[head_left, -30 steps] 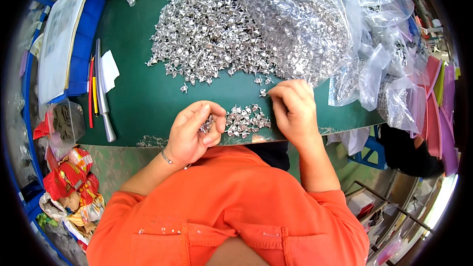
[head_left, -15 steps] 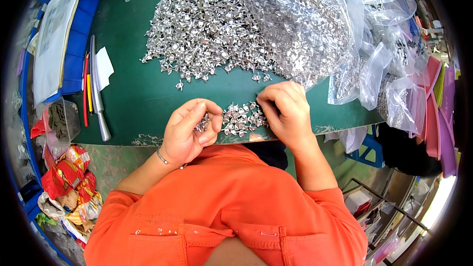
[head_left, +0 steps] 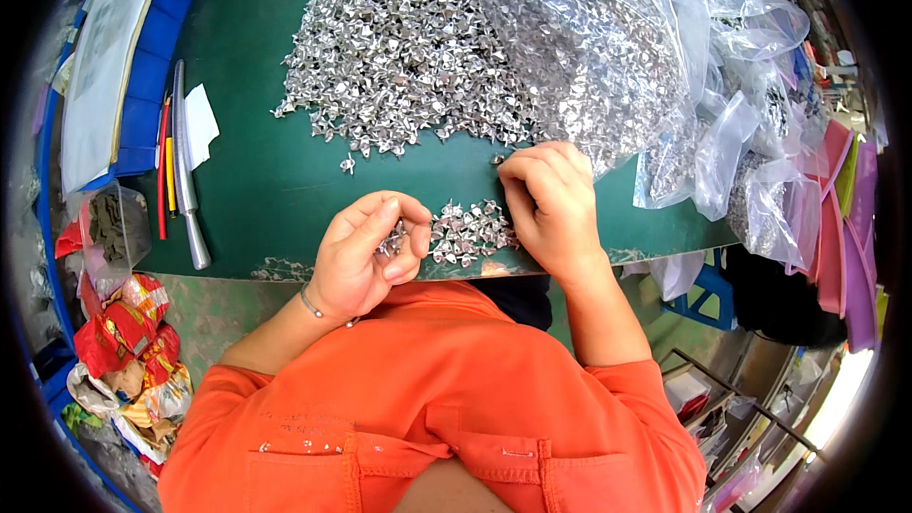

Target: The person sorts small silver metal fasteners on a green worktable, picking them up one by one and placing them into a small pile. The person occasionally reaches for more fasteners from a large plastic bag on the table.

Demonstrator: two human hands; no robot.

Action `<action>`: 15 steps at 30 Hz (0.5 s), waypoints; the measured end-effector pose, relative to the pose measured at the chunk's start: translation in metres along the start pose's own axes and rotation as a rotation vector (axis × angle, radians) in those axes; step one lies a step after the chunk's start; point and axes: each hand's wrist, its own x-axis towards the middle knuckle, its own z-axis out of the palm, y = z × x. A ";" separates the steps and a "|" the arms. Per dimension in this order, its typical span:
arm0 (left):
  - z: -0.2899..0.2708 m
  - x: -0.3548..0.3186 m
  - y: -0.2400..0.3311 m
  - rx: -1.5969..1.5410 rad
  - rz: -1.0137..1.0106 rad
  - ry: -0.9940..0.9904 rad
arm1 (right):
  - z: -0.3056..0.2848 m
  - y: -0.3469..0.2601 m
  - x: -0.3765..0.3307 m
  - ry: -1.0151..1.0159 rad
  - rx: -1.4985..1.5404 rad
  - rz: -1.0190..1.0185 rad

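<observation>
Two hands worked over a green tabletop (head_left: pixel 271 171), both bare, coming out of an orange shirt (head_left: pixel 427 370). We noted the left hand (head_left: pixel 356 261) near the front edge, palm turned inward, its fingers curled loosely around several metal pieces (head_left: pixel 392 240), with a thin bracelet (head_left: pixel 312 305) at the wrist. Just beside it, between the hands, lay a small pile (head_left: pixel 472 233) of the same shiny, pronged bits.

The right hand (head_left: pixel 553 204) stood beyond that pile, back upward, fingers bent, thumb drawn in close to the forefinger. One metal bit (head_left: pixel 498 160) showed right at its fingertips; we could not tell whether it was gripped or only near.

Farther back we saw the big heap (head_left: pixel 399 57), its right part under a clear plastic sheet (head_left: pixel 608 47). A stray piece (head_left: pixel 348 163) lay in front of the heap, apart from it. More clear bags (head_left: pixel 727 147) crowded the right side.

On the left we logged a blue bin (head_left: pixel 157 66), a red pen (head_left: pixel 162 171), a yellow pen (head_left: pixel 171 176), a tapered grey rod (head_left: pixel 192 204) and a white paper scrap (head_left: pixel 200 125). Below, red and yellow wrappers (head_left: pixel 128 332) were bunched together.
</observation>
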 end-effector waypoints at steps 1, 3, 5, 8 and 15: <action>0.000 0.000 0.000 0.025 0.000 0.008 | 0.000 0.000 0.000 0.018 0.001 0.005; 0.000 0.000 -0.001 0.046 -0.002 0.018 | 0.001 -0.001 0.006 0.058 0.005 0.015; 0.000 0.000 0.000 0.038 -0.007 0.023 | 0.003 -0.003 0.010 0.009 -0.028 0.012; -0.001 0.000 0.000 0.021 -0.007 0.019 | 0.002 -0.005 0.010 -0.041 -0.084 0.006; -0.001 -0.001 -0.001 0.040 -0.006 0.019 | -0.021 -0.002 0.002 -0.028 0.063 -0.014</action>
